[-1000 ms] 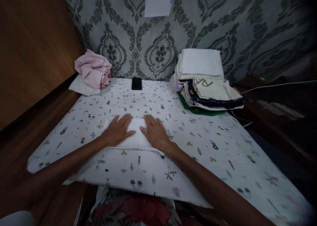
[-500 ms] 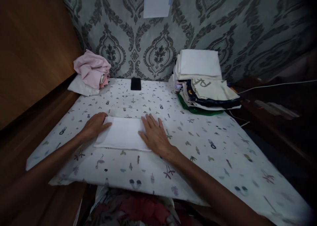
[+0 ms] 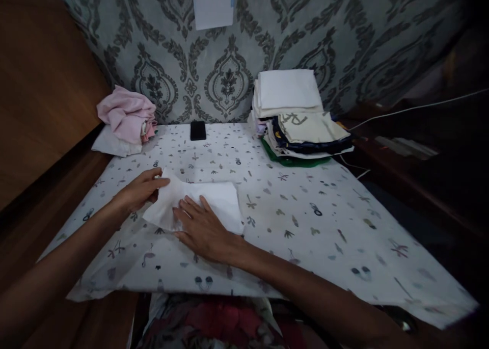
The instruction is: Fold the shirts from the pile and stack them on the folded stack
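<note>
A folded white cloth (image 3: 221,202) lies on the patterned table cover (image 3: 275,267) in front of me. My left hand (image 3: 143,188) pinches its left end between thumb and fingers and lifts that end off the surface. Across the middle of the cloth, my right hand (image 3: 202,229) rests palm down with its fingers spread. The cloth's right part lies flat, while the left part slopes up toward my left hand. Part of its near edge is hidden under my right hand.
A stack of folded clothes (image 3: 301,127) stands at the back right. At the back left sits a pink cloth bundle (image 3: 128,114) on a white one. A black phone (image 3: 197,130) lies near the patterned wall (image 3: 229,79). Wooden furniture (image 3: 42,94) borders the left side.
My left hand has raised the left end of the cloth. My right hand has moved from the right edge leftward onto its middle. The camera view has shifted slightly.
</note>
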Action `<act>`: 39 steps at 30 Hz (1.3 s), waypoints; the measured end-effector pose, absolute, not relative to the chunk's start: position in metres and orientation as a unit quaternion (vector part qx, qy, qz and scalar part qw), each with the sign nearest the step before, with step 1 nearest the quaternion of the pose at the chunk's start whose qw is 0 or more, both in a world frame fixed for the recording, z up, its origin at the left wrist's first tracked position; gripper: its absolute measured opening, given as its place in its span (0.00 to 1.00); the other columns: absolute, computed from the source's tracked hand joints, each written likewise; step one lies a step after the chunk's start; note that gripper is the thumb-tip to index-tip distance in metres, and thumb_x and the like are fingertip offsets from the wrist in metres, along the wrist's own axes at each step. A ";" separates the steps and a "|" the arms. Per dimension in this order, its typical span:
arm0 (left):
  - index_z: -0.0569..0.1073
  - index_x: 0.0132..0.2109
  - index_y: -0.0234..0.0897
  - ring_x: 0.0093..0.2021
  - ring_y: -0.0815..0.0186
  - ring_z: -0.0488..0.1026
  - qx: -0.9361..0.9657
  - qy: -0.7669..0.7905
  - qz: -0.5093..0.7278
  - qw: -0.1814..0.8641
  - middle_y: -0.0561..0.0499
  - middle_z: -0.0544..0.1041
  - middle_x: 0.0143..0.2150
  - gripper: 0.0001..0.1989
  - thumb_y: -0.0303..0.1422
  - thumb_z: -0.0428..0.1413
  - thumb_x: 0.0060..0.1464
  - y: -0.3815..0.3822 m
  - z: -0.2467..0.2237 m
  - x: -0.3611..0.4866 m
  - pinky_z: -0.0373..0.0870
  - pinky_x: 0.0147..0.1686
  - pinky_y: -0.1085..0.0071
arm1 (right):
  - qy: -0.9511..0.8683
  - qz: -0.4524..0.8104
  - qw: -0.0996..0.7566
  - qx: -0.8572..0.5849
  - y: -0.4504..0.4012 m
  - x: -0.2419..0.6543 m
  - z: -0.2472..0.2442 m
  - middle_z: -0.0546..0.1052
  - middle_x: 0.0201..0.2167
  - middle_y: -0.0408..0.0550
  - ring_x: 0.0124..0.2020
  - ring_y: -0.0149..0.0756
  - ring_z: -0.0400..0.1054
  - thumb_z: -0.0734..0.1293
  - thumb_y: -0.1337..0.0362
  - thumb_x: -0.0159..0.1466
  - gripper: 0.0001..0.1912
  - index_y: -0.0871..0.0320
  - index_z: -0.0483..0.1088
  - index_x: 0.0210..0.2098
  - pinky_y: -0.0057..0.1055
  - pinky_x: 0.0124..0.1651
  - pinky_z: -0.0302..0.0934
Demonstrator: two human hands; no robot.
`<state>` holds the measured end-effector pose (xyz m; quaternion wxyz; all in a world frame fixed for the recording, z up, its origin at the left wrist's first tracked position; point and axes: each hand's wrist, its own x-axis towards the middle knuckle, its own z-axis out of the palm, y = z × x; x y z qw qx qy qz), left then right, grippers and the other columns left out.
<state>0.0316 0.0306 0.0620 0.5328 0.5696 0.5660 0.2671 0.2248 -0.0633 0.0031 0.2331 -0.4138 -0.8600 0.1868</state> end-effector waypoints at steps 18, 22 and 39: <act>0.65 0.40 0.38 0.26 0.65 0.79 0.524 0.449 0.255 0.678 0.52 0.78 0.28 0.06 0.28 0.56 0.57 0.014 0.018 0.158 0.77 0.30 0.70 | -0.426 0.567 0.481 -0.515 -0.087 0.309 -0.005 0.67 0.29 0.36 0.26 0.29 0.64 0.73 0.56 0.52 0.24 0.53 0.63 0.45 0.31 0.29 0.70; 0.71 0.41 0.37 0.41 0.61 0.81 0.712 0.374 0.304 0.511 0.45 0.81 0.40 0.07 0.35 0.53 0.61 0.013 0.013 0.134 0.77 0.46 0.61 | -0.468 0.533 0.466 -0.530 -0.084 0.312 -0.010 0.66 0.30 0.37 0.23 0.27 0.64 0.68 0.63 0.54 0.17 0.54 0.67 0.44 0.27 0.23 0.65; 0.60 0.69 0.31 0.74 0.46 0.49 0.924 0.328 0.110 0.165 0.32 0.60 0.71 0.36 0.52 0.51 0.64 -0.047 -0.026 0.122 0.37 0.72 0.43 | -0.810 0.291 0.171 -0.479 0.022 0.283 -0.016 0.61 0.70 0.57 0.74 0.45 0.46 0.50 0.49 0.74 0.31 0.60 0.63 0.66 0.52 0.73 0.36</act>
